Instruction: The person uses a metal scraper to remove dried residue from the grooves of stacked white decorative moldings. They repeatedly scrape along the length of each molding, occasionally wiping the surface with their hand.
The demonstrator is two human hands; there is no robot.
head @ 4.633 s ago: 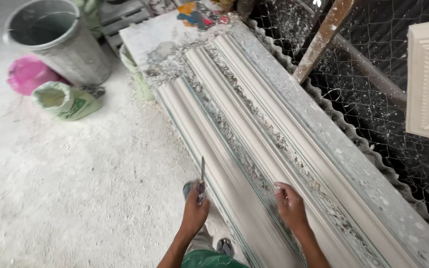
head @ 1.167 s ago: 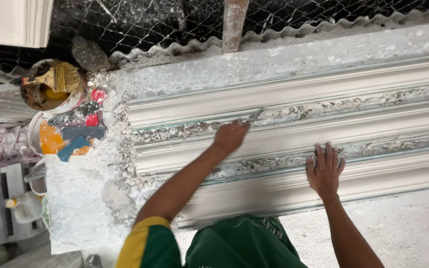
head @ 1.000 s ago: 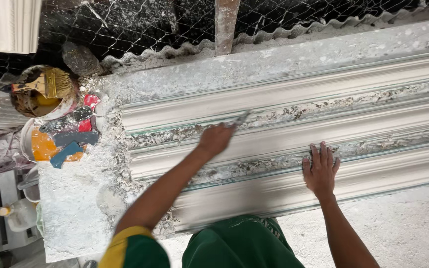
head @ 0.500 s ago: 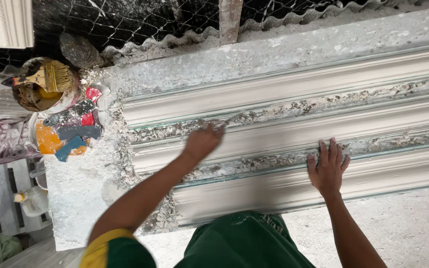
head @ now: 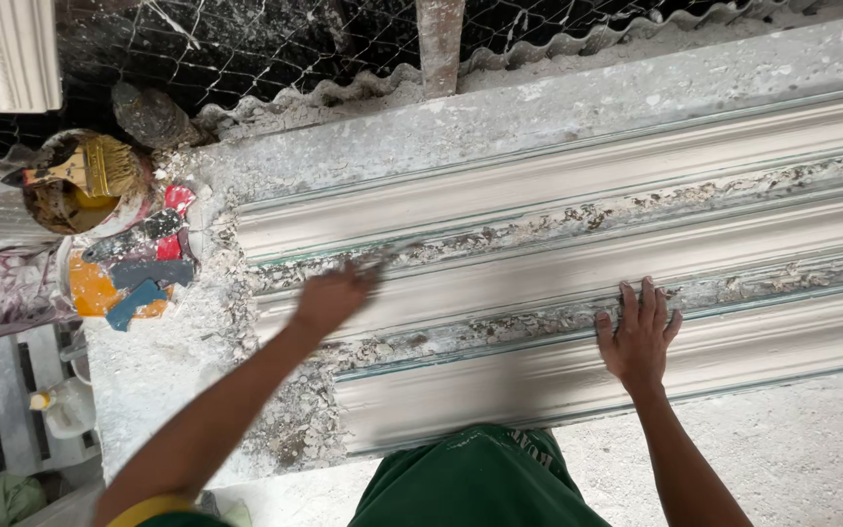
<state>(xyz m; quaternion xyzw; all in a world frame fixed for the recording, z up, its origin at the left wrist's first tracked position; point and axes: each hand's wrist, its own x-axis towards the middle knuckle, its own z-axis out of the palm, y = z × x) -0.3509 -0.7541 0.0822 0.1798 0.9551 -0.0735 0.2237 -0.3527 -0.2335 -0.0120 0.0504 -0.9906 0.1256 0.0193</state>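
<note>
Two hands on the moulding (head: 578, 263): left hand (head: 332, 298), fingers curled round a blurred scraper (head: 382, 259), has slid left; right hand (head: 639, 337) stays flat, fingers spread.

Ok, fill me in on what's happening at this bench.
A person leans over a long white plaster moulding lying on a dusty bench. The left hand is at the crumbly groove near the moulding's left end, gripping a thin scraper blade that is blurred. The right hand lies flat, fingers spread, on a lower groove. Plaster crumbs litter the bench's left end. Off that end sit a pot with a brush and some coloured scrapers.
</note>
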